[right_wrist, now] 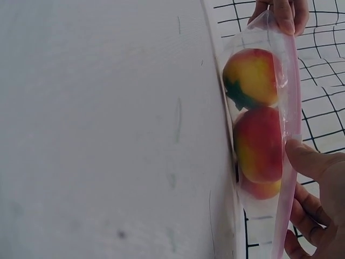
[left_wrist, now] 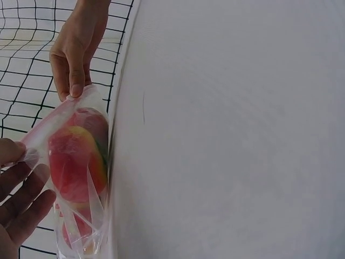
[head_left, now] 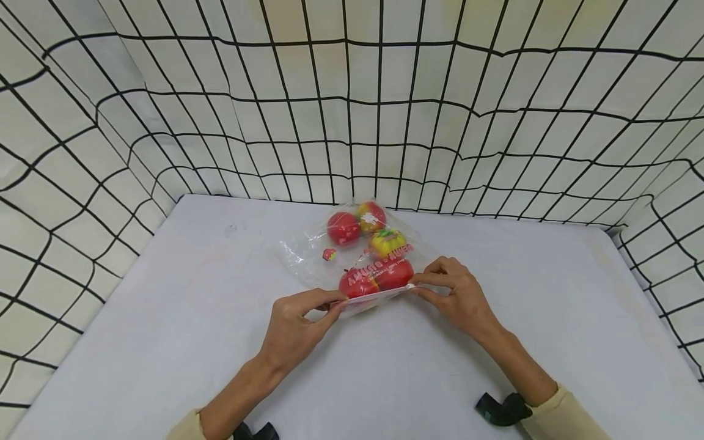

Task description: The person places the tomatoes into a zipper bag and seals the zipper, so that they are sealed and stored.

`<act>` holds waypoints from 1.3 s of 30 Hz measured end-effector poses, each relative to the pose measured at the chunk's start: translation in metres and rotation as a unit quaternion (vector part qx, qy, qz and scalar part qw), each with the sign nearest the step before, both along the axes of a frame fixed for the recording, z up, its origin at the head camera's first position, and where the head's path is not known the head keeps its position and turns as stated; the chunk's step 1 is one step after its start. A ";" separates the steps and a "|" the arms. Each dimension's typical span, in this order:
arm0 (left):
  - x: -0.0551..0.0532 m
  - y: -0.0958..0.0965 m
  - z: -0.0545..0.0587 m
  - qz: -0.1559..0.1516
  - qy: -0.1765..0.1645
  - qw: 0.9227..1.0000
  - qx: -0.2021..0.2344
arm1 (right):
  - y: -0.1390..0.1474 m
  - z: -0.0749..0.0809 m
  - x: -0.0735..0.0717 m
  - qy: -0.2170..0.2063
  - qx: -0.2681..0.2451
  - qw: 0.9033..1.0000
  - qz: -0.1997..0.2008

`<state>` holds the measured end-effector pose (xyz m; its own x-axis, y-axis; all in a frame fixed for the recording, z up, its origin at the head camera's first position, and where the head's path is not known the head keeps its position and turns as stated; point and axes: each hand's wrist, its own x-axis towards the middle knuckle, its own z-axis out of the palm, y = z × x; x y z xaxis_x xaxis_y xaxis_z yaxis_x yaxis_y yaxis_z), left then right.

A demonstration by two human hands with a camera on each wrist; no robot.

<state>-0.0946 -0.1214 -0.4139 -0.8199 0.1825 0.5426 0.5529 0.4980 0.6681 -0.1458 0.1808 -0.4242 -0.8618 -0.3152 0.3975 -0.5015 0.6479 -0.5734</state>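
A clear plastic zip bag (head_left: 308, 263) with red lettering lies on the table, its pink-tinted zip strip (right_wrist: 294, 97) toward me. Inside sit several toy-like fruits or vegetables: a red one (head_left: 343, 228), a red-and-yellow one (head_left: 371, 215), a ribbed yellow-green one (head_left: 387, 242) and red ones by the opening edge. My left hand (head_left: 297, 324) pinches the strip's left end between thumb and fingers. At the other end my right hand (head_left: 459, 299) pinches the strip, its thumb right at a small white slider (right_wrist: 296, 138). The strip is stretched between both hands.
A white table (head_left: 165, 342) spreads beneath the bag. Black netting (head_left: 379, 104) over pale walls rises along the back and both sides. Dark wrist-camera mounts (head_left: 502, 409) sit under both forearms, by the beige sleeves (head_left: 566, 415).
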 end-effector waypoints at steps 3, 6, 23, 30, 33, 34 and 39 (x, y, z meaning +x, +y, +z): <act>0.000 0.000 0.000 0.002 -0.003 1.000 -0.002 | 0.000 0.000 0.001 -0.004 0.001 1.000 -0.002; 0.000 0.000 0.000 0.006 -0.005 1.000 -0.007 | 0.001 0.001 0.001 -0.011 0.002 1.000 -0.005; -0.001 0.001 0.000 0.005 0.004 1.000 -0.002 | 0.004 0.001 0.000 -0.009 0.007 1.000 -0.010; -0.001 0.001 -0.001 0.003 0.000 1.000 0.003 | 0.006 0.000 -0.001 -0.004 -0.001 1.000 -0.007; -0.001 0.001 -0.001 0.003 -0.003 1.000 0.004 | 0.008 -0.002 -0.003 0.001 -0.004 1.000 -0.006; -0.001 0.001 -0.001 0.003 -0.003 1.000 0.003 | 0.008 -0.003 -0.003 0.003 -0.004 1.000 -0.005; -0.001 0.000 -0.001 0.005 0.000 1.000 -0.003 | 0.010 -0.004 -0.005 0.012 -0.003 1.000 -0.003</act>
<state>-0.0955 -0.1218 -0.4145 -0.8213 0.1772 0.5422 0.5482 0.5078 0.6645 -0.1506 0.1908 -0.4287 -0.8535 -0.3079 0.4204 -0.5119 0.6467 -0.5655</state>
